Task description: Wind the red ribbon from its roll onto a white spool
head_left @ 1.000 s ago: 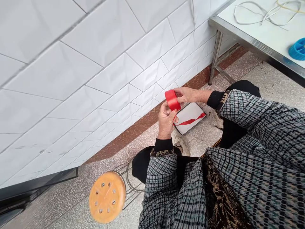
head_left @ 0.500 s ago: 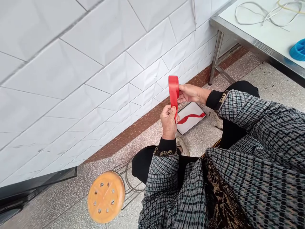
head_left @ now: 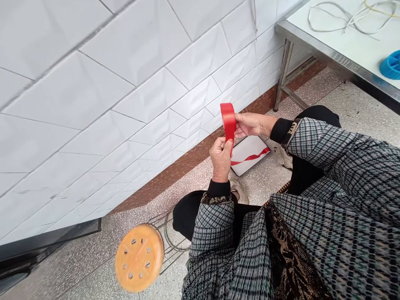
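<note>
A roll of red ribbon (head_left: 228, 118) is held up in front of the tiled wall. My right hand (head_left: 248, 123) grips the roll from its right side, fingers partly hidden behind it. Below the roll, my left hand (head_left: 221, 154) is closed on the ribbon strip coming off it, thumb pressed on top. A loose, twisted length of red ribbon (head_left: 251, 157) trails down across a shallow white tray-like piece with a dark rim (head_left: 245, 168), which lies on the floor beneath my hands.
An orange round stool (head_left: 139, 258) with a wire frame stands at lower left, near a dark object (head_left: 18, 260) by the wall. At upper right is a metal-edged table (head_left: 331, 54) with white cable (head_left: 350, 21) and a blue plastic item (head_left: 391, 66). The white tiled wall (head_left: 125, 104) rises in front.
The ribbon roll has dropped slightly and turned a little, showing more of its flat face. The trailing ribbon over the white piece has shifted and lies lower.
</note>
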The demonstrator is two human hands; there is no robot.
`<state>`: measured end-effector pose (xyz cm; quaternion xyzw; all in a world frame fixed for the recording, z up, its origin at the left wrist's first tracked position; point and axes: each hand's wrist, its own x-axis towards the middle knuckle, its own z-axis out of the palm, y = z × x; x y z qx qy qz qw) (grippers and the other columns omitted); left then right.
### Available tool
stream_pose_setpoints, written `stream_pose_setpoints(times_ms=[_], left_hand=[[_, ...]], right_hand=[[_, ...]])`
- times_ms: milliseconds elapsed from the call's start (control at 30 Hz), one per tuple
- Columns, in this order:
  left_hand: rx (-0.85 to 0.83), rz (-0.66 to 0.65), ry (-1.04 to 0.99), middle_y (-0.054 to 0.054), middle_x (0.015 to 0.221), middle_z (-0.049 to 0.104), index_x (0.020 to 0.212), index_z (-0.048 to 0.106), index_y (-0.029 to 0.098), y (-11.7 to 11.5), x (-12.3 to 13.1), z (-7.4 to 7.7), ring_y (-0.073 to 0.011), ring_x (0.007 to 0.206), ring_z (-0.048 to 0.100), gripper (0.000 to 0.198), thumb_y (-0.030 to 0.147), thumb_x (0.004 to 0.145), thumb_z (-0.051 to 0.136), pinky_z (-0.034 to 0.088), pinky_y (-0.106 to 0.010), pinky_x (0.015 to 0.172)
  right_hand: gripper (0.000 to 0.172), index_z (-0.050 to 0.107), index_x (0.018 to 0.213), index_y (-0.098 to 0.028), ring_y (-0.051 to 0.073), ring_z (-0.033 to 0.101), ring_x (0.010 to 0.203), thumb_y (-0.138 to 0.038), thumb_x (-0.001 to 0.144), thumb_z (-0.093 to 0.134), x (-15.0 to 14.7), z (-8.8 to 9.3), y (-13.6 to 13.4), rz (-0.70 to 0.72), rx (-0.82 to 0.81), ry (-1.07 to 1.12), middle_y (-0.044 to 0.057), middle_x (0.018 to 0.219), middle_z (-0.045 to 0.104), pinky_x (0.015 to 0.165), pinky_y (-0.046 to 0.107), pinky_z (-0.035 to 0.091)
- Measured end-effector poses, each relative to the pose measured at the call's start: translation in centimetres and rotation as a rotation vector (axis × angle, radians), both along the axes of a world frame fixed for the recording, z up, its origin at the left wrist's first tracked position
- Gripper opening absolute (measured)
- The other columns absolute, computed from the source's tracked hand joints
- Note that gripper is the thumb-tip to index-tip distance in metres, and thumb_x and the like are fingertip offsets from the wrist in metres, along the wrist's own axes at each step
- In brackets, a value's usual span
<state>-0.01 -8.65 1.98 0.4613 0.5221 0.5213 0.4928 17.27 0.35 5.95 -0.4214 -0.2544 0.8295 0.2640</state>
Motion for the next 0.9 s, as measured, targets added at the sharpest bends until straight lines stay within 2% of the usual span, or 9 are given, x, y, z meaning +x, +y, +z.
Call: stream_pose_setpoints(times_ms=[100, 233, 400, 500, 600, 667, 733, 833, 900], left_hand=[[0.079, 0.084, 0.068, 0.008, 0.065, 0.053, 0.099, 0.071, 0.022, 0.1, 0.1, -0.2, -0.01, 0.057, 0.049, 0.018, 0.025, 0.091, 0.087, 0.04, -0.02, 0.059], [0.101, 0.077, 0.114, 0.013, 0.059, 0.042, 0.123, 0.075, 0.025, 0.3, 0.0, -0.2, -0.0103, 0.055, 0.039, 0.04, 0.015, 0.086, 0.087, 0.038, -0.02, 0.062], [0.071, 0.029, 0.116, 0.014, 0.055, 0.045, 0.122, 0.078, 0.026, 0.6, -0.4, 0.3, -0.0109, 0.053, 0.04, 0.045, 0.013, 0.08, 0.088, 0.04, -0.023, 0.061], [0.06, -0.002, 0.053, 0.014, 0.054, 0.046, 0.119, 0.076, 0.025, 0.6, -0.3, 0.3, -0.0093, 0.05, 0.041, 0.045, 0.016, 0.078, 0.092, 0.039, -0.021, 0.056], [0.029, -0.044, -0.051, 0.015, 0.052, 0.045, 0.116, 0.073, 0.025, 0.8, -0.4, -0.3, -0.0069, 0.043, 0.038, 0.047, 0.027, 0.077, 0.099, 0.032, -0.019, 0.047], [0.002, -0.081, -0.129, 0.017, 0.052, 0.044, 0.116, 0.07, 0.026, 0.9, -0.6, -0.7, -0.0054, 0.038, 0.034, 0.053, 0.037, 0.076, 0.103, 0.027, -0.018, 0.041], [-0.025, -0.132, -0.196, 0.017, 0.053, 0.045, 0.118, 0.068, 0.026, 1.1, -1.0, -0.8, -0.0039, 0.036, 0.03, 0.061, 0.045, 0.074, 0.105, 0.023, -0.018, 0.037], [-0.07, -0.207, -0.258, 0.017, 0.055, 0.049, 0.12, 0.068, 0.026, 1.1, -1.6, -0.5, -0.0025, 0.035, 0.026, 0.066, 0.048, 0.073, 0.108, 0.018, -0.019, 0.035], [-0.088, -0.237, -0.281, 0.016, 0.055, 0.049, 0.118, 0.068, 0.026, 1.0, -1.8, -0.2, -0.002, 0.035, 0.024, 0.063, 0.047, 0.073, 0.108, 0.016, -0.019, 0.034]], right_hand=[[0.028, 0.077, 0.098, -0.021, 0.017, 0.073, 0.067, -0.046, 0.11, 0.081, -0.1, 0.2, -0.3, 0.08, -0.051, 0.02, 0.005, 0.078, 0.08, 0.065, 0.023, 0.064], [0.031, 0.076, 0.094, -0.02, 0.016, 0.072, 0.066, -0.045, 0.111, 0.082, 0.0, 0.1, -0.4, 0.141, -0.081, 0.013, 0.005, 0.079, 0.08, 0.064, 0.022, 0.064], [0.033, 0.077, 0.092, -0.019, 0.015, 0.069, 0.061, -0.047, 0.109, 0.083, 0.1, -0.2, -0.4, 0.194, -0.095, -0.019, 0.005, 0.077, 0.078, 0.06, 0.022, 0.062], [0.033, 0.077, 0.09, -0.019, 0.015, 0.07, 0.063, -0.044, 0.111, 0.081, 0.2, -0.3, -0.5, 0.21, -0.043, -0.025, 0.006, 0.078, 0.079, 0.063, 0.023, 0.064], [0.026, 0.078, 0.095, -0.019, 0.019, 0.075, 0.069, -0.04, 0.108, 0.085, 0.3, -0.2, -0.5, 0.248, 0.073, -0.076, 0.008, 0.084, 0.082, 0.071, 0.029, 0.068], [0.02, 0.078, 0.101, -0.019, 0.021, 0.077, 0.078, -0.035, 0.103, 0.09, 0.6, -0.2, -0.2, 0.265, 0.206, -0.122, 0.009, 0.094, 0.085, 0.077, 0.031, 0.069], [0.022, 0.078, 0.107, -0.02, 0.022, 0.079, 0.086, -0.029, 0.097, 0.095, 0.9, -0.3, 0.1, 0.258, 0.363, -0.158, 0.008, 0.103, 0.086, 0.081, 0.031, 0.067], [0.032, 0.076, 0.116, -0.022, 0.022, 0.078, 0.091, -0.022, 0.092, 0.096, 1.1, -0.8, 0.6, 0.266, 0.553, -0.186, 0.005, 0.108, 0.085, 0.081, 0.028, 0.064], [0.03, 0.076, 0.119, -0.021, 0.022, 0.076, 0.089, -0.018, 0.093, 0.091, 1.1, -1.3, 0.8, 0.285, 0.64, -0.217, 0.004, 0.105, 0.083, 0.077, 0.026, 0.061]])
